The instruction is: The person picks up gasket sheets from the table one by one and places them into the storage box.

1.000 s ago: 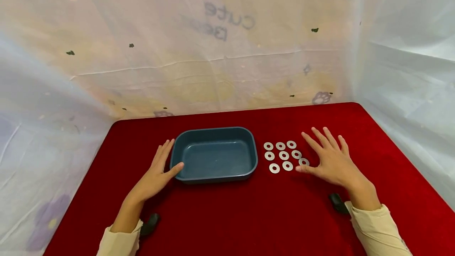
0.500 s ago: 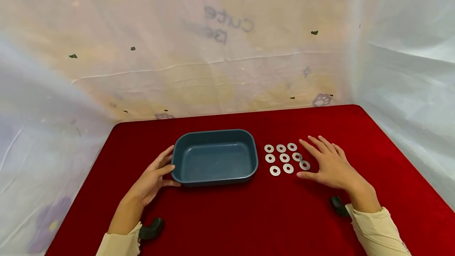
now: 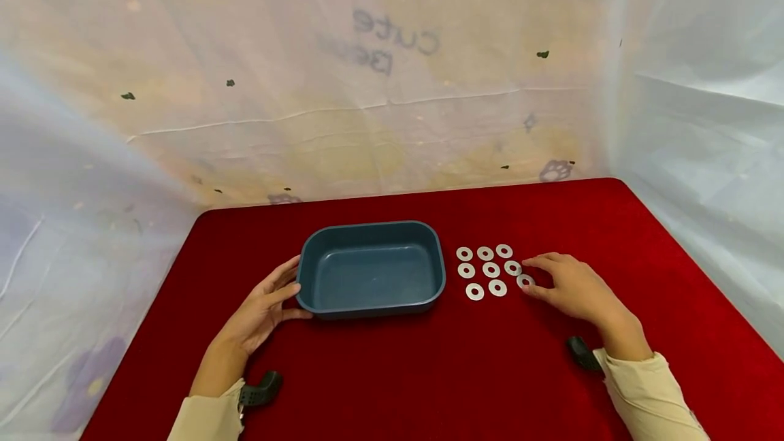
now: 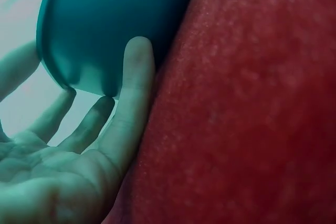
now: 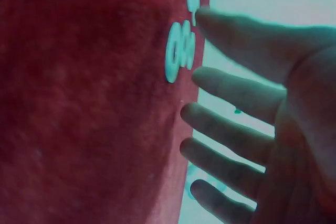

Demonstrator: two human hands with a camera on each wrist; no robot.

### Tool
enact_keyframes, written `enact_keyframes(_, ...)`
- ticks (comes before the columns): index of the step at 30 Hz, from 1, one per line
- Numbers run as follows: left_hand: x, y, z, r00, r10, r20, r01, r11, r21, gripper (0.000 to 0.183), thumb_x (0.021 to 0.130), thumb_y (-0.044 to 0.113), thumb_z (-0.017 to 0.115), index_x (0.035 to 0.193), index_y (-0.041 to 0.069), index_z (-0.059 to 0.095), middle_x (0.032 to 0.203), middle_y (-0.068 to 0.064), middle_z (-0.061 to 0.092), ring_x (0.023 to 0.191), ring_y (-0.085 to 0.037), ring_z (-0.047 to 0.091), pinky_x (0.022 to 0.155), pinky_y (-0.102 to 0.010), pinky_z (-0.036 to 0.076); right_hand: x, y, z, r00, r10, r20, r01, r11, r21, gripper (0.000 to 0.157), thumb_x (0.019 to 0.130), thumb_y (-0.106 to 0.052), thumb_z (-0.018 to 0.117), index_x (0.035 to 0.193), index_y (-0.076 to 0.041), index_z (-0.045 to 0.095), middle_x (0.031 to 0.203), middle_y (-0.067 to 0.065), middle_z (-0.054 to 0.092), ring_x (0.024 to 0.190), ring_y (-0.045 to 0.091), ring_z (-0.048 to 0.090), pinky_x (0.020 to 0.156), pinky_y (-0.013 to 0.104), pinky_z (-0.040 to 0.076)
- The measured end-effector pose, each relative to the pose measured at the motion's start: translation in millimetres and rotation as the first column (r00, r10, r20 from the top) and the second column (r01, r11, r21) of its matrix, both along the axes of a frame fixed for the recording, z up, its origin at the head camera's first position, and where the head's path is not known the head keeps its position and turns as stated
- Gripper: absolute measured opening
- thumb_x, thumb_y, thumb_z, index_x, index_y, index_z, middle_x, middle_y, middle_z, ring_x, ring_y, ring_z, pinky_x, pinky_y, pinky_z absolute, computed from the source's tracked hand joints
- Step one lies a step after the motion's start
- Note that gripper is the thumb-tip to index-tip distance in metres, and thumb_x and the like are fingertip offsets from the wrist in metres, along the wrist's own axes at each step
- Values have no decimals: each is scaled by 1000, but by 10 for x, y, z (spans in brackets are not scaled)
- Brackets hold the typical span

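Observation:
A blue-grey rectangular container (image 3: 373,284) stands on the red cloth. My left hand (image 3: 257,312) is at its left end, fingers spread and only slightly bent. In the left wrist view the fingertips touch the container's outer wall (image 4: 94,24), with the palm apart from it. Several flat metal washers (image 3: 491,269) lie in rough rows right of the container. My right hand (image 3: 578,291) hovers at their right side, fingers bent a little. Its thumb covers part of the nearest washer (image 3: 525,280); contact cannot be told. In the right wrist view, nothing is between thumb and fingers.
The red-covered table (image 3: 429,373) has rounded far corners. Behind it hangs a pale printed sheet (image 3: 343,121), with a whitish sheet (image 3: 704,155) on the right. A dark strap device (image 3: 261,390) is at the left wrist, another dark device (image 3: 583,354) at the right.
My left hand has lowered from over the container's rim to its outer left end. The right hand's spread fingers have drawn together and come down toward the nearest washer.

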State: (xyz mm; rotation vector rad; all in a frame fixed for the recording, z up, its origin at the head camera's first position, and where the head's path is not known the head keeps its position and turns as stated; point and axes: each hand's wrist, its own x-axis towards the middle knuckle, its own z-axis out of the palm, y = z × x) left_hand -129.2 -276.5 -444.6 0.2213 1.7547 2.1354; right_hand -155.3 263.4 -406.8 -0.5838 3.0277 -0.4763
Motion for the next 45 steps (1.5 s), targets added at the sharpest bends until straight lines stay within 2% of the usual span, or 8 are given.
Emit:
enact_keyframes(5,-14,-13,-31,1000,-15,-12,15,1000,16,58,107,9,40,160,14,17,152,3,36,124,-16,56,88,-41,58,-29,-4,-52,999,-36,-8,36,999,-3,33,88,-29,74,115,-10,73,119,18,67,113,39,60,94,59,48)
enact_keyframes(12,-38,-20,-54,1000,-9,-12,9,1000,-2,57,107,10,40,160,14,19,149,5,38,120,-15,59,88,-40,58,-45,-18,-98,997,-75,-19,75,997,-26,28,85,-26,76,107,-9,75,115,18,66,110,39,60,94,59,48)
enact_keyframes(20,-32,-15,-55,1000,-10,-19,10,1000,-8,56,107,11,41,159,12,19,149,4,39,118,-15,61,89,-39,58,-47,-29,-114,998,-67,-3,67,997,-36,26,82,-23,80,102,-9,76,108,15,69,104,35,63,91,56,50)
enact_keyframes(26,-25,-13,-58,1000,-8,-23,8,1000,-8,55,107,10,41,159,11,20,150,2,39,117,-15,61,88,-39,59,-61,-29,-134,999,-48,15,49,996,-75,23,80,-18,81,99,-5,74,101,13,67,92,28,59,86,50,49)
enact_keyframes(32,-23,-16,-65,999,-2,-35,1,1000,-26,55,107,10,40,158,11,21,148,3,41,117,-14,61,88,-39,59,-73,-30,-157,999,-37,22,39,994,-98,23,79,-17,80,97,-5,72,99,12,66,95,32,57,88,50,46)
enact_keyframes(35,-20,-18,-70,999,2,-40,-3,999,-34,54,107,10,41,158,11,22,147,5,43,116,-14,62,88,-39,59,-73,-36,-163,998,-55,27,57,995,-82,22,79,-19,78,95,-6,71,98,11,65,94,30,56,86,48,46)
enact_keyframes(41,-18,-24,-82,999,6,-49,-9,999,-47,54,107,10,41,158,12,23,146,5,44,115,-14,62,87,-39,59,-51,-70,-152,990,-121,74,122,992,-8,25,79,-26,76,91,-7,65,92,6,59,79,18,55,75,42,49)
enact_keyframes(45,-21,-27,-84,998,7,-56,-10,998,-57,54,107,10,41,158,12,23,146,4,43,114,-14,63,87,-39,59,-49,-86,-146,983,-160,93,158,987,35,28,78,-29,75,92,-9,61,84,2,59,71,15,53,65,37,46)
